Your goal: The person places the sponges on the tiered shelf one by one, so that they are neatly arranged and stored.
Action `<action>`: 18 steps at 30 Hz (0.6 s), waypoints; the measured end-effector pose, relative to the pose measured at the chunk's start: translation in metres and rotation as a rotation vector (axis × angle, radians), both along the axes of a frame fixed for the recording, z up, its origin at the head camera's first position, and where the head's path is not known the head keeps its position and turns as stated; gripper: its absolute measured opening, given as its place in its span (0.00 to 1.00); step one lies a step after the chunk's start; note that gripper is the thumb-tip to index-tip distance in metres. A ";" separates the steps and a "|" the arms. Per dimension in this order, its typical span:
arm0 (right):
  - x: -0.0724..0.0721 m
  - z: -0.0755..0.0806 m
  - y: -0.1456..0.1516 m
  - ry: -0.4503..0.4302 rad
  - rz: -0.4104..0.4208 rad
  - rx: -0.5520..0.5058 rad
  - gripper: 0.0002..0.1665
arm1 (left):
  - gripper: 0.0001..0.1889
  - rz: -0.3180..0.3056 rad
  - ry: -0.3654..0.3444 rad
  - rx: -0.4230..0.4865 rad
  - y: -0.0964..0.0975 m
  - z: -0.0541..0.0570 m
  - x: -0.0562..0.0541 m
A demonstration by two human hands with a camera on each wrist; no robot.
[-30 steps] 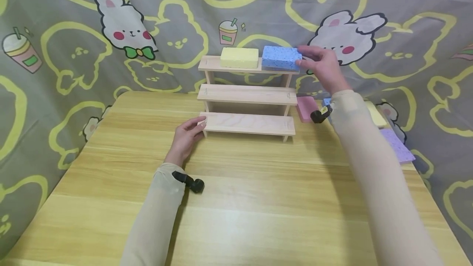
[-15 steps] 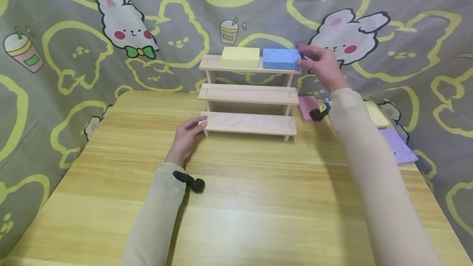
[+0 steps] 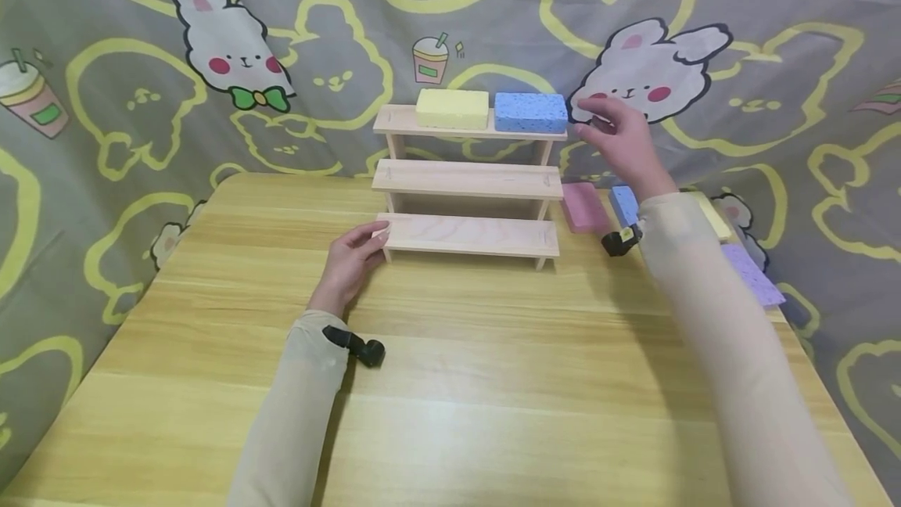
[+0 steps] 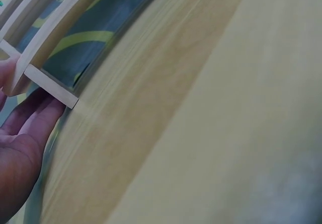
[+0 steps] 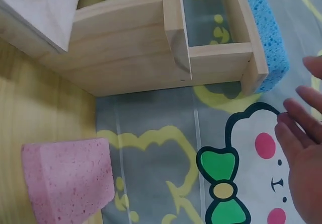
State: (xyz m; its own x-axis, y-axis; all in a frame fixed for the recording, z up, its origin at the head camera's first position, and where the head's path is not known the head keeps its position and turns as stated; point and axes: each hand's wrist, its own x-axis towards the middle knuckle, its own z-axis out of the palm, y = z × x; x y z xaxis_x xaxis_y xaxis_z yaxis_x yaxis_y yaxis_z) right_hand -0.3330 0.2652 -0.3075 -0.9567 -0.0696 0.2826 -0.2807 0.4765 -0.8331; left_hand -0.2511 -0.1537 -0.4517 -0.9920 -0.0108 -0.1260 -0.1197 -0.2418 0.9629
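Near tabletop (image 3: 436, 382) back edge: stepped shelf (image 3: 468, 177), gripped at lower-left corner by left hand (image 3: 348, 263); blue sponge (image 3: 531, 113) beside relaxed, empty right hand (image 3: 623, 144).

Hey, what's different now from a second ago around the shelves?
The right hand has let go of the blue sponge on the top shelf and drawn away a little to the right. The yellow sponge stays beside the blue one, and the left hand still holds the left end of the bottom shelf.
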 end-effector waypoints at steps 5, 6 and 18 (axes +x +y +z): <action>0.013 -0.005 0.004 -0.009 -0.031 0.032 0.26 | 0.20 0.001 0.000 0.001 -0.001 -0.001 0.000; 0.016 -0.005 0.004 -0.012 -0.030 0.032 0.26 | 0.20 -0.002 0.000 0.000 -0.001 -0.001 0.000; 0.041 -0.008 0.010 -0.103 -0.066 0.083 0.27 | 0.19 -0.013 -0.014 0.011 -0.002 0.003 -0.001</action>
